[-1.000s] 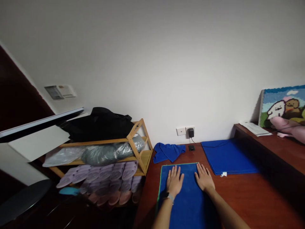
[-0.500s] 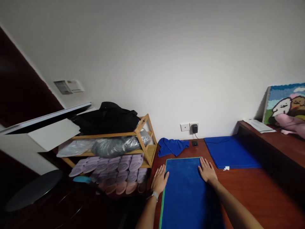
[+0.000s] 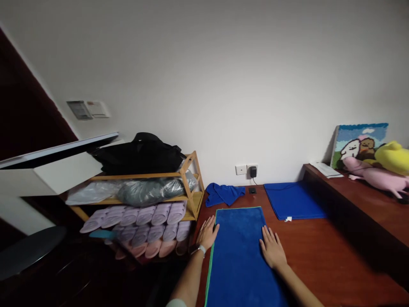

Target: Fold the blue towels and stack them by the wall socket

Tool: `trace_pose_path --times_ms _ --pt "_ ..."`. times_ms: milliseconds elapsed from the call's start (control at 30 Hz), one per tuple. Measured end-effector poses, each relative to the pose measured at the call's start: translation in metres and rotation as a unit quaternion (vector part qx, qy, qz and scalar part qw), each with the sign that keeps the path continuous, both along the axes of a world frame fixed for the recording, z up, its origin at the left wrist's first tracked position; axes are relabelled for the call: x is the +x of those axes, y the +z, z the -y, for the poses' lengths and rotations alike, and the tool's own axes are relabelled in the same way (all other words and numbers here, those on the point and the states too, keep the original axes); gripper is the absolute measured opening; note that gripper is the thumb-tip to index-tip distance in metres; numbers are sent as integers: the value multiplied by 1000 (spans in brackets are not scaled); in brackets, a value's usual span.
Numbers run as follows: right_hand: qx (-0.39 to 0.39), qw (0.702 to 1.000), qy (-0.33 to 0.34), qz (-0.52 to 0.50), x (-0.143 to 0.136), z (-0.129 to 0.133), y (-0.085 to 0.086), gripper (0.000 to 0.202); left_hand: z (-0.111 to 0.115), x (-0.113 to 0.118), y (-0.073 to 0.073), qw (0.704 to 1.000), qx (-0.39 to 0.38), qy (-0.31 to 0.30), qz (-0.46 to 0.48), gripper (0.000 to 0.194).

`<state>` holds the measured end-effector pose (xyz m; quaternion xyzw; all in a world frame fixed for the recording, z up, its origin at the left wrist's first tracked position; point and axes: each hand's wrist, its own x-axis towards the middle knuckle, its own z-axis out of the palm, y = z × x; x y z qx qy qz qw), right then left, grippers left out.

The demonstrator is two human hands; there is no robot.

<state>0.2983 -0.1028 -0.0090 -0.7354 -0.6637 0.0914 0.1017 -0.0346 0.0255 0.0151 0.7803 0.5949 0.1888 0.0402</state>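
Note:
A blue towel (image 3: 239, 256) with green edging lies flat on the reddish-brown table (image 3: 319, 251), running toward me out of the picture. My left hand (image 3: 207, 233) rests at its left edge, fingers stretched forward and the palm down. On the right edge lies my right hand (image 3: 274, 248), flat with its fingers slightly apart. Neither hand grips anything. Just beyond the towel sits a crumpled blue cloth (image 3: 223, 194). To the right is a neatly folded blue towel (image 3: 295, 200) with a small white tag (image 3: 288, 219).
Left of the table stands a wooden rack (image 3: 194, 200) with a black bag (image 3: 142, 155), plastic-wrapped items and rows of slippers (image 3: 145, 215). A black plug (image 3: 253, 172) sits in the wall. On the raised ledge at right are plush toys (image 3: 380, 175) and a picture (image 3: 359, 140).
My right hand has slid nearer to me along the towel's right edge. The left hand stays by the left edge. The view has turned slightly right, showing more of the plush toys.

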Motion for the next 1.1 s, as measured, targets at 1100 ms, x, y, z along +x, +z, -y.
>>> trace_pose_path --times_ms 1100 --pt "5 1000 9 -15 1 21 10 66 109 36 -15 996 -29 14 -88 67"
